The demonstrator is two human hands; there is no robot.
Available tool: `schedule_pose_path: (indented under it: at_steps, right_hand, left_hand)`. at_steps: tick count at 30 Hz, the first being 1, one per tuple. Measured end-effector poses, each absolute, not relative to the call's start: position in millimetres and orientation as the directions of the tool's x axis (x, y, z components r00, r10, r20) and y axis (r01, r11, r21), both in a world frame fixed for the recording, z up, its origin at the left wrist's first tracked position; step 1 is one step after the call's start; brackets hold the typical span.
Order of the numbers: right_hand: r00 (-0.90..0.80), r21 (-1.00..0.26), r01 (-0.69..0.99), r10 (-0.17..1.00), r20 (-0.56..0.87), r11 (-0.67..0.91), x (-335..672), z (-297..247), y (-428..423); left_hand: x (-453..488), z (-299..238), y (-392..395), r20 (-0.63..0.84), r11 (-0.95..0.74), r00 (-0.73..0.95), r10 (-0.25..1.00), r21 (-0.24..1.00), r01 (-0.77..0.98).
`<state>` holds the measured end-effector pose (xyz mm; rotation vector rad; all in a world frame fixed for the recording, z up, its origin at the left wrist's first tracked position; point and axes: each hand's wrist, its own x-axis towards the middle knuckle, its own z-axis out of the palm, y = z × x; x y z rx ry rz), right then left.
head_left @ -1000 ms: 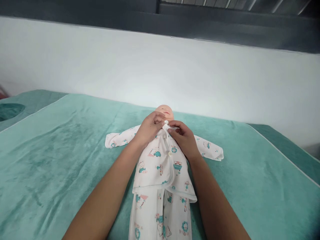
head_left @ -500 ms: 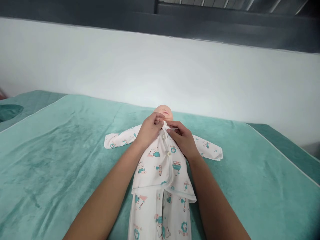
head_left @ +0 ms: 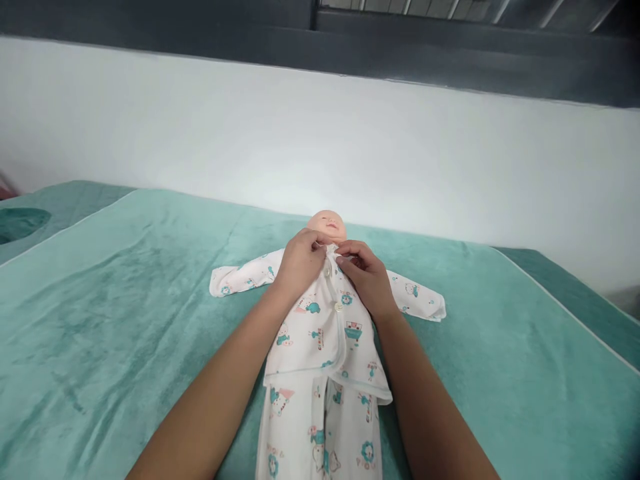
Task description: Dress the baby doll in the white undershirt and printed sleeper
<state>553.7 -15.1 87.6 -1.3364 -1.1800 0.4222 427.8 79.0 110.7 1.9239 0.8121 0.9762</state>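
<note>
Blanket [head_left: 125, 320]: teal, plush, rumpled.
Doll [head_left: 327, 221]: lay face-up on it, head smooth and rounded.
Shirt [head_left: 313, 327]: printed white cloth, worn by the doll, sleeves outstretched.
Left hand [head_left: 301, 259]: fingers pinched the collar.
Right hand [head_left: 367, 272]: fingertips gripped its opposite edge.
Lower button [head_left: 339, 307]: pale, round.

Doll [head_left: 327, 222], one: lying on its back at the centre of the frame, head toward the top, dressed. Shirt [head_left: 305, 353], one: white, teal and pink cartoon print, worn by the doll; sleeves [head_left: 245, 275] stretched out to centre-left and centre-right; front edges overlapping at mid-frame, where I count two pale buttons [head_left: 339, 307]; collar partly hidden from me. Trousers [head_left: 295, 433], one pair: matching print, waist under the shirt's hem, legs running off the bottom edge.
</note>
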Motion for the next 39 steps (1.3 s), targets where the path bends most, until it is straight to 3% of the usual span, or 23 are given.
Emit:
schedule_pose_path:
  at_steps: [3,8,13,17,20,23,28,34,39]
  right_hand:
    - [0.441,-0.896,0.379,0.806,0.395,0.232,552,89,-16]
    - [0.443,-0.874,0.484,0.848,0.291,0.047,544,109,-31]
    - [0.299,-0.707,0.704,0.930,0.215,-0.063,533,131,-49]
    - [0.305,-0.666,0.741,0.927,0.220,-0.086,533,136,-51]
    - [0.317,-0.790,0.605,0.940,0.125,-0.099,541,135,-50]
    - [0.305,-0.938,0.323,0.952,-0.019,-0.122,548,133,-49]
    - [0.295,-0.999,-0.020,0.955,-0.042,-0.038,544,130,-45]
    - [0.364,-0.990,-0.138,0.931,-0.021,0.031,532,125,-40]
    - [0.346,-0.989,-0.140,0.938,0.001,0.053,531,120,-39]
  left_hand:
    - [428,111,77,0.358,-0.503,0.502,0.787,0.844,0.187]
    - [415,119,70,0.263,-0.394,0.530,0.806,0.907,0.148]
    - [389,127,67,0.245,-0.466,0.756,0.607,0.880,0.089]
    - [379,129,70,0.235,-0.502,0.846,0.479,0.864,0.044]
    - [380,128,71,0.252,-0.521,0.850,0.462,0.853,0.029]
    - [383,126,70,0.278,-0.492,0.832,0.481,0.871,-0.007]
    - [382,127,69,0.267,-0.340,0.789,0.553,0.937,-0.079]
    - [384,130,63,0.229,-0.287,0.784,0.577,0.955,-0.068]
    - [387,131,59,0.224,-0.267,0.784,0.579,0.961,-0.078]
